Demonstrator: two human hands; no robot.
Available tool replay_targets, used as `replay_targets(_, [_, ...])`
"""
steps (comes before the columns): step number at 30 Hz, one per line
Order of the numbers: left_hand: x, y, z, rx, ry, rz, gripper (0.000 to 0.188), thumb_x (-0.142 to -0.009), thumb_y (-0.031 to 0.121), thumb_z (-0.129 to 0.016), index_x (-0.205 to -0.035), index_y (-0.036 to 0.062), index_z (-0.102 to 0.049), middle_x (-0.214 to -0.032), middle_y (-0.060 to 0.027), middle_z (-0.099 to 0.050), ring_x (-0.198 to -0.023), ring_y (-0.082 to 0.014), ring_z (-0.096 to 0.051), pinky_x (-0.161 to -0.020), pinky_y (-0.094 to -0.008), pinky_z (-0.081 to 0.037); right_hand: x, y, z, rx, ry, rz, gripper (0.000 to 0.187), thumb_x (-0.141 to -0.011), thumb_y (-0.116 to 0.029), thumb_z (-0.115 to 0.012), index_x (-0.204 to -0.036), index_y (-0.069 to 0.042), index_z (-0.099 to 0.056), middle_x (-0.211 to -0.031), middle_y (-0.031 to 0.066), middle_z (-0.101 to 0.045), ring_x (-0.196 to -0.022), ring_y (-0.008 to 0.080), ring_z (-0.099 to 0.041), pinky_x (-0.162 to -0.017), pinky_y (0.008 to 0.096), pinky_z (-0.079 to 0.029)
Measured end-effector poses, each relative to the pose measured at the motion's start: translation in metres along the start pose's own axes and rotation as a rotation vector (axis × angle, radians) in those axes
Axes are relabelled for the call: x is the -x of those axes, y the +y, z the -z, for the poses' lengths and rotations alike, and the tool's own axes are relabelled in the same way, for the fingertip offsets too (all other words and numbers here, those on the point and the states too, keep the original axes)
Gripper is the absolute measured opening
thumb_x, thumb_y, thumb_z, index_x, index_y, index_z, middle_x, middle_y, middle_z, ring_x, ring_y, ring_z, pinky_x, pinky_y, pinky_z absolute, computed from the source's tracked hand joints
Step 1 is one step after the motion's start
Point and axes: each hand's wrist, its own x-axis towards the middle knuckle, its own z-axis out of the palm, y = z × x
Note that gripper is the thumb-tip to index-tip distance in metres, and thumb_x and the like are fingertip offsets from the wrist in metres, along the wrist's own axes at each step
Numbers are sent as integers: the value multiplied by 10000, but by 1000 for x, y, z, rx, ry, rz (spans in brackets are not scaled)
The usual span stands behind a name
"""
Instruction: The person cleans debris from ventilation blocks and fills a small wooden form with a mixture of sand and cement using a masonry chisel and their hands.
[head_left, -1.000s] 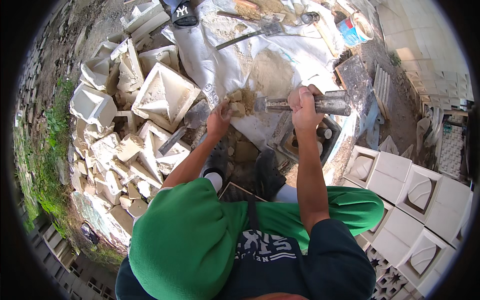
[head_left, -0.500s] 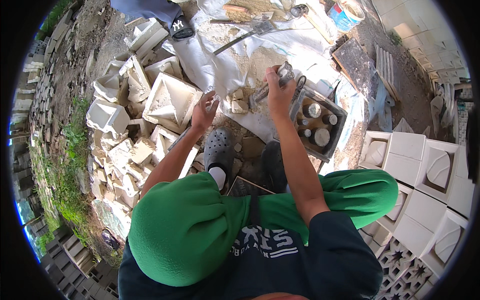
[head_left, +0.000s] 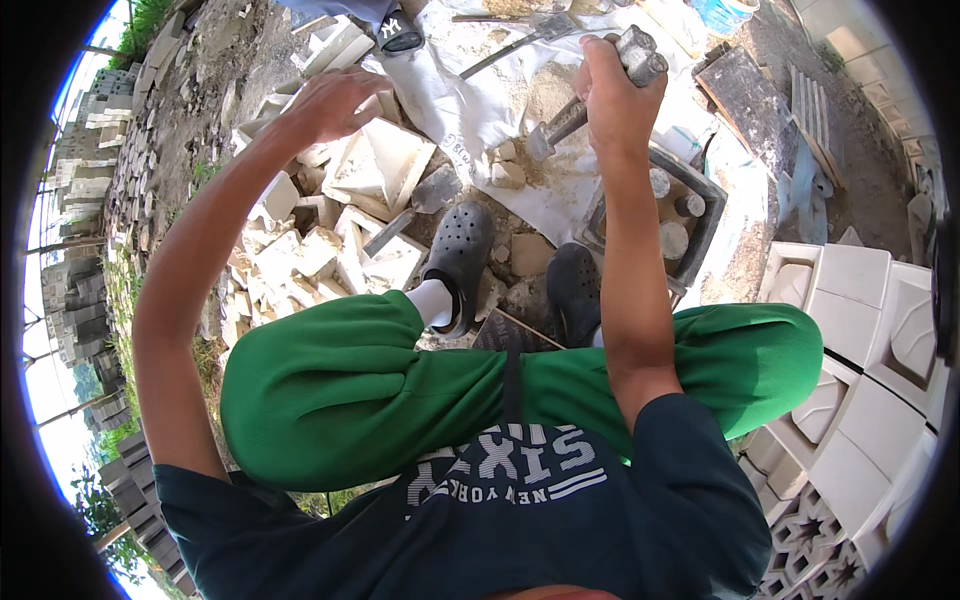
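Note:
My right hand (head_left: 622,105) is raised, wrapped round a grey metal tool (head_left: 641,56) with a thick, lumpy end above the fist. A shaft with a small flat blade (head_left: 541,143) sticks out below it to the left; I cannot tell its exact kind. Stretched out to the far left, my left hand (head_left: 335,105) is empty, its fingers apart, above a heap of broken pale blocks (head_left: 375,165). A trowel (head_left: 435,190) lies on the rubble beside my left clog. Small pale chunks (head_left: 508,174) sit on the white sheet (head_left: 440,120) between the hands.
Right of my feet stands a dark box (head_left: 712,215) holding several round pegs, partly hidden by my right forearm. A long-handled tool (head_left: 510,45) lies on the sheet. Stacked pale blocks (head_left: 850,300) are at the right. Another person's sandalled foot (head_left: 398,32) is at the far edge.
My left hand has swung far out to the left, over the rubble. The right hand has lifted away and slightly right with the metal tool. The trowel now shows more fully.

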Motion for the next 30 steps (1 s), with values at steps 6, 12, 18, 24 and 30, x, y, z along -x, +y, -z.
replay_targets(6, [-70,-14,7,-151,-230,-57,394,-824,258,-639,-1184,121,-552,-1067,-85,-618,-1102,-237,-545,-967,-405,-399,11,97,31,305,-103,-96,314,-806,-155,-606,-546,-30,-484,-475,-40,-430,-462,51,-379,-435,291,-291])
replay_targets(12, [-108,3,-18,64,-181,-39,415,-858,328,-561,-1231,147,-537,-1079,-114,-630,-1065,-279,-579,-889,-438,-453,15,75,2,342,-289,-108,297,-830,-110,-578,-555,-47,-486,-500,-49,-428,-481,36,-369,-440,268,-276])
replay_targets(18, [-112,18,-125,33,-403,-172,350,-803,344,-611,-1109,177,-583,-995,-62,-652,-980,-254,-620,-802,-435,-482,20,30,-10,30,-115,-215,144,-849,-81,-599,-720,-53,-541,-562,-60,-465,-488,27,-387,-450,209,-291])
replay_targets(24, [-120,5,-145,83,-376,-79,264,-756,273,-661,-971,123,-683,-983,-63,-683,-947,-237,-651,-747,-383,-519,15,116,17,92,-114,-111,107,-845,-105,-623,-781,-38,-569,-570,-22,-503,-474,51,-429,-449,212,-333])
replay_targets(30, [-118,10,-169,147,-407,-28,297,-757,256,-658,-1012,105,-685,-1024,-82,-681,-975,-247,-648,-774,-388,-521,-11,52,-7,-4,-189,-280,73,-842,-65,-595,-849,-22,-537,-585,-12,-467,-474,57,-396,-444,233,-306])
